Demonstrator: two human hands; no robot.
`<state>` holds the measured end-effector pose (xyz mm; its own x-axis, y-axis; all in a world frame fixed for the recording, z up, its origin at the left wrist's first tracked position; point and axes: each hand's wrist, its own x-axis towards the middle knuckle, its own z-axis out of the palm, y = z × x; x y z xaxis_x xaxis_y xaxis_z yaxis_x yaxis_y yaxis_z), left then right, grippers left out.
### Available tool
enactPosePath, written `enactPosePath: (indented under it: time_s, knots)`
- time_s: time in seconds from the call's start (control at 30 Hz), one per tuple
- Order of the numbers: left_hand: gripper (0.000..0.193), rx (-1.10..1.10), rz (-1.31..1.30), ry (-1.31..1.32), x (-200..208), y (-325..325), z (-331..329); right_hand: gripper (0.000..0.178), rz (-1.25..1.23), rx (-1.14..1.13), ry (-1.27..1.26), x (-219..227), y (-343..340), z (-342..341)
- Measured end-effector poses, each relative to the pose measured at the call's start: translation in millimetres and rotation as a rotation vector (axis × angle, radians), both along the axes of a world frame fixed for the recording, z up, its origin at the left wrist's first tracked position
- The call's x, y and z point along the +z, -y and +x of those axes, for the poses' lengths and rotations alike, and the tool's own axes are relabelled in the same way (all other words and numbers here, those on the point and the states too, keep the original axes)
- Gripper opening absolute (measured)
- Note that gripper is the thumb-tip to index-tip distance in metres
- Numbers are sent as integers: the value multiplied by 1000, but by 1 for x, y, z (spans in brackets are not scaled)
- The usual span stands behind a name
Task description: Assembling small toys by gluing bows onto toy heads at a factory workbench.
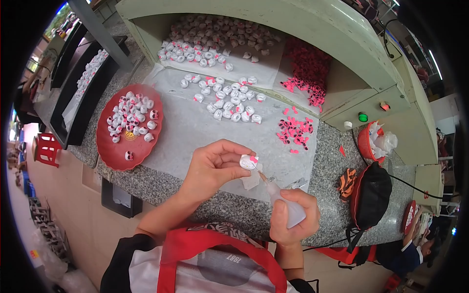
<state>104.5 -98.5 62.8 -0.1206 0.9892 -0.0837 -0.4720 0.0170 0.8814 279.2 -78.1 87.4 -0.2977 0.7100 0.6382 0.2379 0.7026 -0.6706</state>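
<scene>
Between the thumb and fingers of my left hand (215, 163) is a small white figurine head (248, 161) with a pink bow on it. My right hand (294, 215) is closed around a translucent squeeze bottle (288, 204), whose thin nozzle touches or nearly touches the head's lower right side. A small white scrap (251, 180) lies on the paper under the hands. Beyond them, several loose white heads (234, 105) are spread on the white paper sheet (178, 134). A pile of small pink and black pieces (295, 131) sits to their right.
At left stands a red scalloped plate (108, 157) with finished-looking heads. A pale green cabinet (342, 63) at the back shelters heaps of heads and pink pieces. At right are a red basket (365, 142), orange-black cloth (347, 183) and a black bag (373, 198) on the speckled counter.
</scene>
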Motion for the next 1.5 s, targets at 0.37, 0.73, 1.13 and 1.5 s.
enactPosePath:
  time_s: [0.37,0.73,1.13,1.5]
  knots:
    - [31,6,32,-67,-1,-1,2,15,-166,-100,-19,0,7,-3]
    - [30,-91,-80,-137,-26,-4,12,28,-958,-277,-223,-106,-67,48]
    - [32,-91,-112,-121,-30,-3,15,20,-969,-275,-122,-53,-63,26]
    - [29,33,-2,-122,-28,11,0,18,-596,160,105,-10,-24,-17]
